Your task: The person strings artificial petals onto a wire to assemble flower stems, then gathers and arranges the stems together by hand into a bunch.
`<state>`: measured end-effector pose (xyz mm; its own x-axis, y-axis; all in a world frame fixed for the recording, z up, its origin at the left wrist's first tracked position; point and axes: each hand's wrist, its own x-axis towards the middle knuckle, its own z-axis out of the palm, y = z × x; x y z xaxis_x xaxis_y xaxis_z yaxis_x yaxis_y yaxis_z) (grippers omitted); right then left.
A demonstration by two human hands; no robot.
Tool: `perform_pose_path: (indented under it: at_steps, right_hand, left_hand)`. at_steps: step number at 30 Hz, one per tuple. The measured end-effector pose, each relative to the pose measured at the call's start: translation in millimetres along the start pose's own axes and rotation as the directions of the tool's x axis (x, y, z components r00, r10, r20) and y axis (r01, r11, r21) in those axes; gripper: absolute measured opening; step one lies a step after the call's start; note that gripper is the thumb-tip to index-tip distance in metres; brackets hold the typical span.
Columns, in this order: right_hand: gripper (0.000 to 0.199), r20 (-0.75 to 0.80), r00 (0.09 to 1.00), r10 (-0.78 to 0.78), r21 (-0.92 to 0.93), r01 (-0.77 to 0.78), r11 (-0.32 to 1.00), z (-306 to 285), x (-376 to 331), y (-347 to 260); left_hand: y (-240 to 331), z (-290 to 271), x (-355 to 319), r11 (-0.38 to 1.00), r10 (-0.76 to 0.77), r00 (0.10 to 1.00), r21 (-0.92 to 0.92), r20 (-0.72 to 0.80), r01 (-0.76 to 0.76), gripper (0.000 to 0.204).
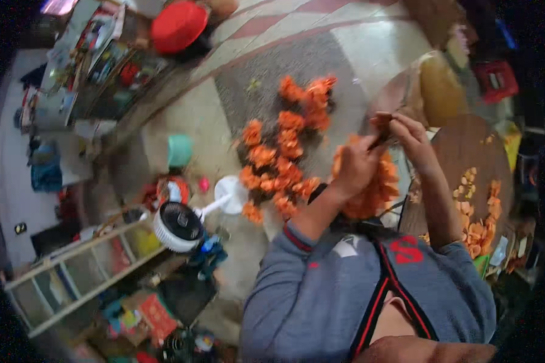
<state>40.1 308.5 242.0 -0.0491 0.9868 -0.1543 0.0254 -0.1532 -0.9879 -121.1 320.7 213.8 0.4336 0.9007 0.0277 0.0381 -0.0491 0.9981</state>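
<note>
We see a short dark strip (pixel 381 130), blurred, pinched between both hands and raised in front of the chest; its long axis runs slanting from the left hand's fingers up toward the right hand's. The left hand (pixel 354 166) closes on its lower end, the right hand (pixel 409 136) on its upper end, so the two hands are together and equally near it. Just below them a bunch of orange flowers (pixel 375 190) lies against the lap, and a longer string of orange blooms (pixel 284 145) trails away to the left over the floor (pixel 248 91). To the right a round wooden tabletop (pixel 466 145) carries loose orange petals (pixel 475 212). Further left stand a white fan (pixel 177 225), a green cup (pixel 180 150) and a red lid (pixel 178 25); colourful cartons (pixel 148 314) lie at lower left, their print unreadable.
</note>
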Motion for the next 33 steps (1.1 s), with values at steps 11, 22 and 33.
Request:
perform_pose_path:
  at_steps: [11, 22, 33]
  right_hand:
    - [0.028, 0.084, 0.996, -0.012, 0.047, 0.008, 0.999, 29, -41, 97]
    - [0.04, -0.039, 0.985, 0.167, 0.084, -0.164, 0.983, -59, -16, 83]
    - [0.037, -0.087, 0.892, 0.444, 0.041, -0.442, 0.896, -89, 25, 153]
  left_hand:
    - [-39, 20, -57, 0.975, -0.211, 0.969, -0.091, -0.131, 0.201, 0.019]
    - [-58, -177, -51, 0.893, -0.36, 0.649, -0.449, -0.67, 0.033, 0.022]
    - [-182, -289, 42, 0.582, -0.657, 0.582, -0.813, -0.48, -0.013, 0.045]
